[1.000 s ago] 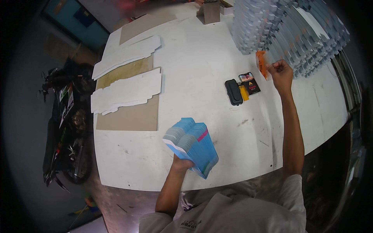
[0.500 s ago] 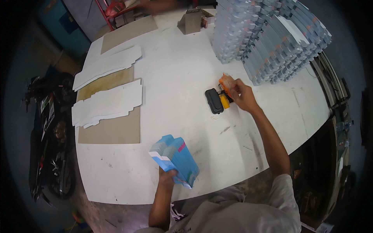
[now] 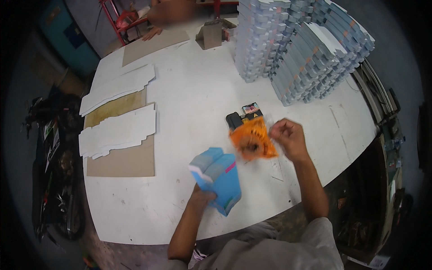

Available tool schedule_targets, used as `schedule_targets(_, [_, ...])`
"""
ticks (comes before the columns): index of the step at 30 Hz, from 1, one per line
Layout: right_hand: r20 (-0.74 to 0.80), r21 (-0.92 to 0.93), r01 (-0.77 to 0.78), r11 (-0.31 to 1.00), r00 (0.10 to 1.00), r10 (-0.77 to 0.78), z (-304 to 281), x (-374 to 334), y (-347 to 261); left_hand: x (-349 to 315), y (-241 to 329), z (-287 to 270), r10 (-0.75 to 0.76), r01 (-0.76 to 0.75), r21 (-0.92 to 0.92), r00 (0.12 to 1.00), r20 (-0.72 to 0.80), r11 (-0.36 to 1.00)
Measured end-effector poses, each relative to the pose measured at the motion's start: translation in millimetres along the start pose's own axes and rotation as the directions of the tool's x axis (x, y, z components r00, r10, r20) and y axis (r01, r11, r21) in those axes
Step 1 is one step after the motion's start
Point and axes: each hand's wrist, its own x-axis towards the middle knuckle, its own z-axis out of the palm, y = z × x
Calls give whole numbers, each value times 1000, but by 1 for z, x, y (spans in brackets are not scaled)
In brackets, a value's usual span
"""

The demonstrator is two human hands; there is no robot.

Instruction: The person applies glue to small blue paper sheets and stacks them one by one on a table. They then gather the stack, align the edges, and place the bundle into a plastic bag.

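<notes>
My left hand [image 3: 201,198] grips a bundle of flat blue cartons [image 3: 220,180], held tilted above the near part of the table. To its right, my right hand [image 3: 289,137] is closed in a pinch at the edge of an orange plastic packet [image 3: 252,140]. The packet is slightly blurred and has a dark round patch on its front. Just behind it on the table lie a black case [image 3: 233,120] and a small dark box with a picture on it [image 3: 251,109], both partly covered by the packet.
Tall stacks of folded cartons [image 3: 310,63] fill the back right of the white table [image 3: 189,121]. Left lie white cardboard blanks [image 3: 121,128] on brown boards [image 3: 121,164]. A grey-brown angular block [image 3: 209,36] stands at the back. Another person's hand [image 3: 152,33] rests at the far edge. A motorcycle [image 3: 58,175] stands left.
My right hand has brought the orange packet up and nearer, over the table. The blue cartons have shifted slightly right with my left hand. The small dark box behind has come into view.
</notes>
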Motion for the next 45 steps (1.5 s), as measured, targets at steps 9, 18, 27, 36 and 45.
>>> schedule_targets(9, [97, 357, -134, 924, 990, 107, 42, -55, 31, -6, 3, 27, -41, 57, -219, 996, 75, 974])
schedule_targets(18, [157, 451, -68, 890, 988, -4, 41, -70, 22, -22, -11, 19, -28, 32, -336, 999, 16, 941])
schedule_targets(27, [259, -27, 127, 992, 959, -116, 31, -74, 2, 0, 5, 44, -57, 28, -396, 997, -61, 918])
schedule_targets(36, [150, 54, -89, 995, 985, 80, 39, -80, -2, -2, -3, 35, -43, 23, -353, 998, -49, 935])
schedule_targets(45, [144, 457, -75, 887, 990, 9, 38, -86, 37, -10, -5, 60, -114, 58, -470, 989, -93, 881])
